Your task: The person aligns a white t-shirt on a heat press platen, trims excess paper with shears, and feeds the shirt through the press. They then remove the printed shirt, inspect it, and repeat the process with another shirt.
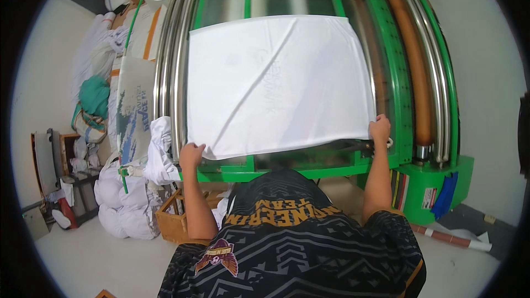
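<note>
A white cloth panel (237, 72) lies spread over the bed of a green-framed machine (221, 176), with one long diagonal crease running across it. Faint marks show through its middle. At the cloth's near left corner, my left hand (191, 155) is closed on the edge. My right hand (380, 128) pinches the near right corner, a little farther from me than the left. Between my hands the near edge sags slightly in a curve. The fingertips of both hands are partly hidden by the cloth and the knuckles.
Shiny metal rollers (179, 72) flank the bed on the left; a brown roller (413, 60) runs along the right. A bunched white cloth (160, 152) hangs at the left front corner. Below are a wooden crate (172, 222), white bundles (124, 209) and a tube (455, 238).
</note>
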### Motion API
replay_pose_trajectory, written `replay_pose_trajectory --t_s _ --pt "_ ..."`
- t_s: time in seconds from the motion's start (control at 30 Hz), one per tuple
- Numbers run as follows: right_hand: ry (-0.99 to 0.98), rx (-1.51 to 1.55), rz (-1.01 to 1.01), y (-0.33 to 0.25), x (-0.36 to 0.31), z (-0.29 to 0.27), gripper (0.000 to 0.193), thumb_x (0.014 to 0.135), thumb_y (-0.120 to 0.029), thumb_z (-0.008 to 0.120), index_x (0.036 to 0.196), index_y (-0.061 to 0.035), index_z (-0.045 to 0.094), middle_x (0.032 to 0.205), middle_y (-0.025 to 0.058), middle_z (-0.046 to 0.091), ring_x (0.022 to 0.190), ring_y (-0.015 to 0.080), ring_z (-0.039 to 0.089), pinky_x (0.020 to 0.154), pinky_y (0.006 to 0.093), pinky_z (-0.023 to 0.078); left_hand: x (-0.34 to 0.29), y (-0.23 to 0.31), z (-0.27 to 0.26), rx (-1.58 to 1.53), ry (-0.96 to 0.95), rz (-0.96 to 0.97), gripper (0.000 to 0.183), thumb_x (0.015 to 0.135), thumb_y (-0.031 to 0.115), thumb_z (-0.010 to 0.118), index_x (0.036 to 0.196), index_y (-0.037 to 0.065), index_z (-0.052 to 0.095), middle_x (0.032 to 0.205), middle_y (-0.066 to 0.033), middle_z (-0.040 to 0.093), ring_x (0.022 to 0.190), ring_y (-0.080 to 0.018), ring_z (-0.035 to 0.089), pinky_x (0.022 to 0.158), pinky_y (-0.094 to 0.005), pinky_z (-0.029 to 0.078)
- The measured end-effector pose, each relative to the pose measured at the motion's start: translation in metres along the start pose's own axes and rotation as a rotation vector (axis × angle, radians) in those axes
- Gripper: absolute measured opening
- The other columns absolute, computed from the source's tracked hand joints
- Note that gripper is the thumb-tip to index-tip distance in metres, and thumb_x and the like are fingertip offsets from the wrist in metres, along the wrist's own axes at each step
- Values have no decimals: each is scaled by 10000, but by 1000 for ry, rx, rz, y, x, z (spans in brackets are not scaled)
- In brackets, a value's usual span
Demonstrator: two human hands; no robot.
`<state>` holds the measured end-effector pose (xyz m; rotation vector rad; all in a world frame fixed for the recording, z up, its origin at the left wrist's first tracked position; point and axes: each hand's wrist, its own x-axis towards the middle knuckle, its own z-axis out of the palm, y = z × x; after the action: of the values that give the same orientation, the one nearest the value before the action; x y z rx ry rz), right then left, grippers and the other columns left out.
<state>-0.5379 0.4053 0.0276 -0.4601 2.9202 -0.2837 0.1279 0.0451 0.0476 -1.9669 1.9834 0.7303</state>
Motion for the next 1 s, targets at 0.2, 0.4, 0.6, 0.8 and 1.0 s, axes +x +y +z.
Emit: replay_pose_trajectory --t_s 0.2,0.4,0.6,0.8,1.0 --pt "130 128 -304 -97 67 0 270 938 -137 743 1198 -74 776 1250 201 752 1181 446 722 1037 512 580 92 87 -76 7 205 150 410 980 440 809 1118 55 820 1075 -251 816 1054 -470 776 919 -577 608" --pt "107 445 -503 -202 242 44 268 1008 -96 726 1264 -53 795 1235 200 804 1159 368 781 1005 451 607 251 175 -103 -42 354 413 280 1028 295 780 1208 80 792 1333 -220 761 1171 -448 746 993 -545 591" --pt "106 437 -580 -301 328 43 186 1003 -49 726 1176 -17 786 1199 194 756 1142 419 727 1019 495 583 353 236 -122 -14 435 561 217 1039 184 760 1219 65 784 1417 -175 711 1326 -433 676 1100 -511 560" --pt "-127 250 -741 -295 368 30 181 955 -69 807 1133 -41 787 1094 156 762 1032 357 728 947 466 580 393 284 -132 3 379 616 125 957 -68 639 1018 -15 735 971 -186 740 994 -389 716 880 -493 565" --pt "-143 130 -743 -291 378 24 134 991 -77 787 1089 -7 728 1036 133 728 919 266 681 891 404 564 442 293 -140 209 394 779 88 984 -55 644 1033 -22 708 996 -212 741 1020 -448 724 886 -537 566"
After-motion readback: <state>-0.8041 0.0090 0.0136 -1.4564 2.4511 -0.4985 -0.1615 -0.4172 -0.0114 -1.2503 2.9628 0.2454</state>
